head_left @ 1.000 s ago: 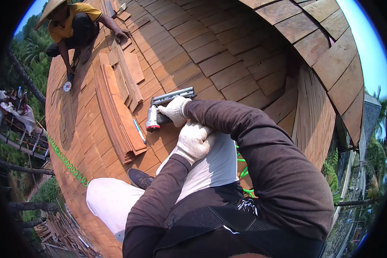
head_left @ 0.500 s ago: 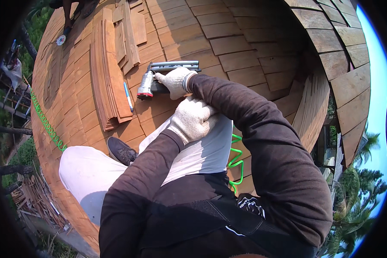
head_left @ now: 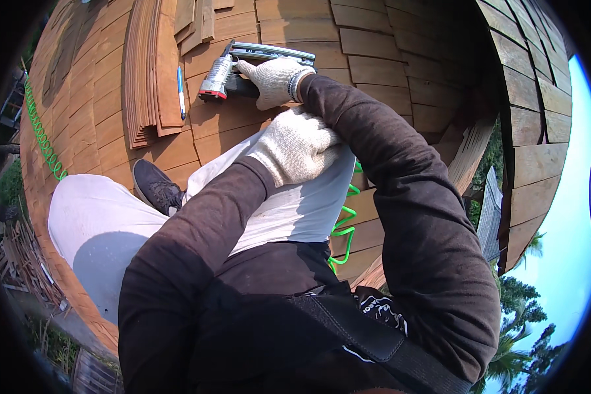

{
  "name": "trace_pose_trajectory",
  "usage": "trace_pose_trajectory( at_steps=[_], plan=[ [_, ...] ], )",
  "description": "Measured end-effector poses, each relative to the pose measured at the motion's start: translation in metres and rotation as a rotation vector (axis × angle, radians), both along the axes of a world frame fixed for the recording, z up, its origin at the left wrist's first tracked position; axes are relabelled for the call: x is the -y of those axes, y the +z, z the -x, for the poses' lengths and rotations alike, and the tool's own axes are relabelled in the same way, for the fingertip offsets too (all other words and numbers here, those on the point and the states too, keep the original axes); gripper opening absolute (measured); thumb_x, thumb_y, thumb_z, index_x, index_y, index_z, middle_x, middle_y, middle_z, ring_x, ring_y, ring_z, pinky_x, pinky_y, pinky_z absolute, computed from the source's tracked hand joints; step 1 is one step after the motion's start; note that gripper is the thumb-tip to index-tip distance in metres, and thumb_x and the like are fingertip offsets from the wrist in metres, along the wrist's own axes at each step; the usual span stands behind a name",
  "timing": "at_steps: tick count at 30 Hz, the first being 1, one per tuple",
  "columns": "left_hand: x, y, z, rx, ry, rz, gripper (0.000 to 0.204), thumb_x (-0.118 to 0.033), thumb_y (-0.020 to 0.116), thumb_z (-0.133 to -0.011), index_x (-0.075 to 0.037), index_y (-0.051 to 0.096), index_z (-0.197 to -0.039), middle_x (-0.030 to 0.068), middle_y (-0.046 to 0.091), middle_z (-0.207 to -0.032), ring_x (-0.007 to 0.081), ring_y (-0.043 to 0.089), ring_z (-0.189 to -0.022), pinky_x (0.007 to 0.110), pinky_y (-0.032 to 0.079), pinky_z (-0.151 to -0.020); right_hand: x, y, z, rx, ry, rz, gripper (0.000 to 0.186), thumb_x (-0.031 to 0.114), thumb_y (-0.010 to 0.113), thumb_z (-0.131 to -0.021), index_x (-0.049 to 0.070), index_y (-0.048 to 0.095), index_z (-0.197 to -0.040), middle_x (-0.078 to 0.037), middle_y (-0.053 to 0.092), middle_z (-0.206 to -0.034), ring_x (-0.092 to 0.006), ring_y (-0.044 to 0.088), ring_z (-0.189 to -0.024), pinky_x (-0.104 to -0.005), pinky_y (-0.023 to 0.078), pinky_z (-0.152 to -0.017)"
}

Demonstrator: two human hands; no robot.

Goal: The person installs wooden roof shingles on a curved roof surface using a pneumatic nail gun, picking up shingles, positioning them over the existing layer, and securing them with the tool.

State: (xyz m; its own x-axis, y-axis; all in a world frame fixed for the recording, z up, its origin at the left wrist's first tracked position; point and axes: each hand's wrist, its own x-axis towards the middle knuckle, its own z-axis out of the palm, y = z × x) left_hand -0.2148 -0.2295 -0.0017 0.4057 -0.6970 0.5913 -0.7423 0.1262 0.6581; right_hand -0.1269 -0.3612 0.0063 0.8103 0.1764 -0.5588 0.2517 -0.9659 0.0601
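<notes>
My right hand (head_left: pixel 275 80), in a white knit glove, is closed round the dark grip of a nail gun (head_left: pixel 215 84). Its silver and red head points away to the left, and its long magazine (head_left: pixel 269 52) lies beyond my fingers. My left hand (head_left: pixel 296 146), gloved likewise, is closed with curled fingers just below my right wrist, over my bent leg in pale trousers (head_left: pixel 275 210). Whatever its fingers may hold is hidden. A blue and white pen (head_left: pixel 181 92) lies beside a stack of wooden shingles (head_left: pixel 144 72) to the left of the nail gun.
I sit on a sloping roof of overlapping wooden shingles (head_left: pixel 223 131). A green coiled air hose (head_left: pixel 348 230) runs beside my leg, and more of the coil (head_left: pixel 42 148) lies at the left. Another shingled roof slope (head_left: pixel 535 157) rises at the right, with trees and sky past its edge.
The view has tilted and shifted, so the shingle stack and pen sit higher in the picture. My right hand still grips the nail gun, and my left stays closed beside it.
</notes>
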Motion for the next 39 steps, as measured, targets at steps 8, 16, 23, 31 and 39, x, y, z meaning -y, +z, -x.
trace_pose_trajectory(
  at_steps=[8, 16, 23, 31, 39],
  plan=[
    [0.000, -0.001, 0.001, -0.019, 0.014, 0.011, 0.027, -0.026, 0.075, -0.081, -0.013, 0.081, -0.104, 0.0143, 0.076, -0.103, 0.0371, 0.072, -0.104, 0.050, 0.054, -0.102, -0.003, 0.004, -0.004, -0.020, -0.002, -0.017, 0.086, 0.031, 0.082, -0.077, 0.005, 0.047, -0.151, -0.022, 0.077, -0.110, -0.0392, 0.077, -0.099, -0.0462, 0.060, -0.087],
    [0.004, 0.001, 0.001, -0.009, 0.008, 0.018, 0.026, -0.025, 0.075, -0.079, -0.013, 0.080, -0.102, 0.0146, 0.076, -0.102, 0.0369, 0.072, -0.102, 0.050, 0.054, -0.101, 0.005, 0.002, -0.002, -0.020, -0.023, -0.036, 0.090, 0.031, 0.082, -0.076, 0.005, 0.045, -0.154, -0.022, 0.077, -0.113, -0.0401, 0.076, -0.101, -0.0470, 0.060, -0.089],
    [-0.003, 0.006, -0.001, 0.011, 0.038, 0.085, 0.026, -0.027, 0.076, -0.084, -0.012, 0.080, -0.104, 0.0122, 0.078, -0.108, 0.0346, 0.073, -0.106, 0.049, 0.056, -0.099, -0.005, 0.011, -0.006, -0.021, 0.002, -0.017, 0.099, 0.033, 0.082, -0.074, 0.004, 0.038, -0.158, -0.024, 0.076, -0.111, -0.0409, 0.077, -0.096, -0.0470, 0.061, -0.084],
    [-0.003, 0.002, 0.002, -0.032, -0.016, 0.108, 0.028, -0.019, 0.074, -0.076, -0.008, 0.077, -0.102, 0.0136, 0.074, -0.106, 0.0377, 0.070, -0.106, 0.049, 0.054, -0.098, -0.008, 0.016, -0.009, -0.093, -0.023, 0.009, 0.110, 0.038, 0.082, -0.074, 0.007, 0.030, -0.166, -0.027, 0.075, -0.114, -0.0429, 0.075, -0.098, -0.0487, 0.060, -0.087],
    [0.000, -0.002, 0.001, -0.019, -0.020, 0.060, 0.031, -0.023, 0.074, -0.079, -0.007, 0.076, -0.105, 0.0145, 0.073, -0.108, 0.0382, 0.070, -0.107, 0.050, 0.054, -0.099, -0.002, 0.005, -0.009, -0.055, 0.043, 0.023, 0.109, 0.040, 0.082, -0.074, 0.005, 0.030, -0.164, -0.024, 0.077, -0.105, -0.0412, 0.077, -0.090, -0.0482, 0.061, -0.080]
  ],
)
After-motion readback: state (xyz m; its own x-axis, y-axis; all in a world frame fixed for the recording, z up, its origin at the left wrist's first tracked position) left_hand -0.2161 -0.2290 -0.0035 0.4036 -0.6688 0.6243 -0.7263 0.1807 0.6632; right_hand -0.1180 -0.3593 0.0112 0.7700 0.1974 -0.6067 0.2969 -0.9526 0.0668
